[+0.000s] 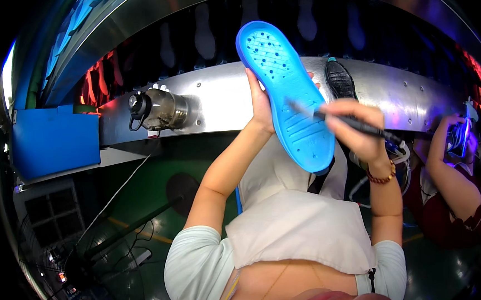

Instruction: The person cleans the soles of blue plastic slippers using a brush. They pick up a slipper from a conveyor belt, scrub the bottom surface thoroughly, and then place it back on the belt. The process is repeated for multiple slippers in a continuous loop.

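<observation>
A bright blue shoe sole [299, 109] is held up over the metal ledge, its cupped inner side facing me, with dimples at the far end and ridges at the near end. My left hand [260, 101] is closed around the sole's left edge, its other fingers partly hidden behind. In my right hand [359, 128] is a slim black-handled brush [368, 126], its pale tip blurred over the middle of the sole. Whether the tip touches the surface I cannot tell. A small black sole-shaped piece [340, 79] with a teal end lies on the ledge, right of the blue sole.
A dark translucent water bottle [162, 109] lies on the metal ledge [220, 95] at the left. Behind it, a dark conveyor carries several soles [204, 32]. A blue box [55, 138] stands far left. Another person's arm [442, 158] reaches in at the right, near white hoses [403, 158].
</observation>
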The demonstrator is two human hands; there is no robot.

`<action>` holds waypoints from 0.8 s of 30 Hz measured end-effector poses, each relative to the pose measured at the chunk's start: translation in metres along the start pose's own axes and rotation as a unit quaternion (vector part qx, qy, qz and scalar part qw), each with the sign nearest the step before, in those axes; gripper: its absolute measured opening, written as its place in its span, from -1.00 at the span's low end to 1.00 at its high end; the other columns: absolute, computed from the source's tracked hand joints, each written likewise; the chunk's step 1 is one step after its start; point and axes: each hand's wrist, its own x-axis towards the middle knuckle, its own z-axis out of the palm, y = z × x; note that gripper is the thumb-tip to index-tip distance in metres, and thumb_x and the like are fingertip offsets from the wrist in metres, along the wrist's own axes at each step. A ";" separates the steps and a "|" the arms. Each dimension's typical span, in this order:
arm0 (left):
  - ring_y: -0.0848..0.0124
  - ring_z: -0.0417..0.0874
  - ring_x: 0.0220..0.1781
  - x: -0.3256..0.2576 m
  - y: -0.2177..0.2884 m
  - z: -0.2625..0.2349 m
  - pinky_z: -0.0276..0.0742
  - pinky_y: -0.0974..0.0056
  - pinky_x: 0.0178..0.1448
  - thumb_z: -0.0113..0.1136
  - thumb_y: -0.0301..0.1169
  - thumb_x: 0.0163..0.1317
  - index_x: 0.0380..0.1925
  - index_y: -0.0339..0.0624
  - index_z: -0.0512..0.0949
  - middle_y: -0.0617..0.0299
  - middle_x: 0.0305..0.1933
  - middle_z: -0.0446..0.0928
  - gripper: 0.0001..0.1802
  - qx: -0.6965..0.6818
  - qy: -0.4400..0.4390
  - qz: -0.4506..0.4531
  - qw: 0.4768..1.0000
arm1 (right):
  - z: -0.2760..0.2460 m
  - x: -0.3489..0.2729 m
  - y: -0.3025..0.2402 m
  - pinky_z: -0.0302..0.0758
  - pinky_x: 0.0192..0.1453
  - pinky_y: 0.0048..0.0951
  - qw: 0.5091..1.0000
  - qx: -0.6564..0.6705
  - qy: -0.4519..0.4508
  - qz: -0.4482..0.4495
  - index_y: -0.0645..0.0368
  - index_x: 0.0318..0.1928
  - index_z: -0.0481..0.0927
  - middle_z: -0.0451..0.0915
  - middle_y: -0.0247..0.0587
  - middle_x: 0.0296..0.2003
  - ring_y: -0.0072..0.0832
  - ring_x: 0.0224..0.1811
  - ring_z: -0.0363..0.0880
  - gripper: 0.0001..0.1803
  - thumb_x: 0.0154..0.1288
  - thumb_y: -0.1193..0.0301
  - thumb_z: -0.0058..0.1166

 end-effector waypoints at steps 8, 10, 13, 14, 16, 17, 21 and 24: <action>-0.05 0.43 0.11 0.002 0.022 0.006 0.35 -0.13 0.17 -0.60 0.55 -0.05 0.21 -0.18 0.19 -0.09 0.08 0.40 0.12 0.032 -0.021 0.069 0.997 | -0.002 -0.007 0.002 0.52 -0.03 -0.37 0.992 0.074 -0.089 -0.059 0.32 -0.25 0.60 0.61 -0.01 -0.21 -0.30 -0.15 0.61 -0.77 -0.02 0.65 0.16; -0.05 0.43 0.11 0.003 0.027 0.005 0.35 -0.14 0.17 -0.60 0.56 -0.06 0.22 -0.17 0.18 -0.09 0.10 0.39 0.13 0.035 -0.031 0.076 0.996 | -0.005 -0.007 0.005 0.51 0.01 -0.34 1.000 0.013 -0.028 0.000 0.31 -0.26 0.60 0.61 -0.02 -0.20 -0.29 -0.14 0.60 -0.78 -0.01 0.66 0.17; -0.06 0.40 0.15 0.003 0.037 0.012 0.35 -0.14 0.19 -0.57 0.57 -0.08 0.25 -0.16 0.15 -0.11 0.14 0.35 0.15 0.061 -0.016 0.087 0.994 | -0.011 -0.011 0.005 0.51 0.02 -0.36 0.960 -0.104 -0.207 -0.156 0.27 -0.29 0.62 0.63 -0.04 -0.27 -0.24 -0.12 0.61 -0.75 -0.10 0.65 0.25; -0.07 0.39 0.16 0.004 0.040 0.016 0.35 -0.13 0.19 -0.56 0.57 -0.09 0.25 -0.16 0.14 -0.12 0.15 0.34 0.15 0.078 -0.007 0.093 0.993 | -0.012 -0.012 0.006 0.52 0.01 -0.37 0.960 -0.060 -0.211 -0.172 0.24 -0.28 0.64 0.65 -0.09 -0.29 -0.30 -0.14 0.62 -0.76 -0.06 0.63 0.24; 0.07 0.50 0.06 0.005 0.042 0.021 0.47 0.00 0.12 -0.56 0.56 -0.07 0.14 -0.27 0.28 -0.07 0.05 0.44 0.15 0.074 -0.012 0.097 0.992 | -0.017 -0.012 0.009 0.51 0.01 -0.38 0.969 0.106 -0.177 -0.134 0.25 -0.25 0.63 0.64 -0.07 -0.26 -0.30 -0.16 0.62 -0.74 -0.05 0.64 0.23; 0.07 0.50 0.06 0.005 0.043 0.023 0.47 0.00 0.12 -0.56 0.56 -0.08 0.14 -0.27 0.27 -0.06 0.05 0.44 0.16 0.078 -0.005 0.101 0.992 | -0.019 -0.014 0.011 0.50 0.02 -0.39 0.980 0.162 -0.097 -0.068 0.26 -0.22 0.62 0.62 -0.05 -0.21 -0.32 -0.16 0.61 -0.72 -0.04 0.64 0.22; -0.09 0.38 0.18 0.013 0.050 0.025 0.38 -0.14 0.18 -0.52 0.57 -0.09 0.26 -0.18 0.11 -0.15 0.18 0.31 0.16 0.067 -0.083 0.090 0.990 | -0.023 -0.018 0.024 0.48 0.08 -0.39 0.979 -0.064 -0.174 -0.082 0.22 -0.23 0.64 0.63 -0.11 -0.20 -0.30 -0.08 0.58 -0.73 -0.03 0.65 0.21; 0.03 0.46 0.10 0.016 0.057 0.035 0.45 -0.05 0.13 -0.52 0.55 -0.05 0.17 -0.27 0.23 -0.10 0.08 0.40 0.14 0.076 -0.101 0.101 0.987 | -0.029 -0.016 0.030 0.34 0.21 -0.22 0.973 0.058 -0.184 -0.125 0.24 -0.28 0.64 0.65 -0.13 -0.22 -0.21 0.05 0.49 -0.75 -0.09 0.61 0.24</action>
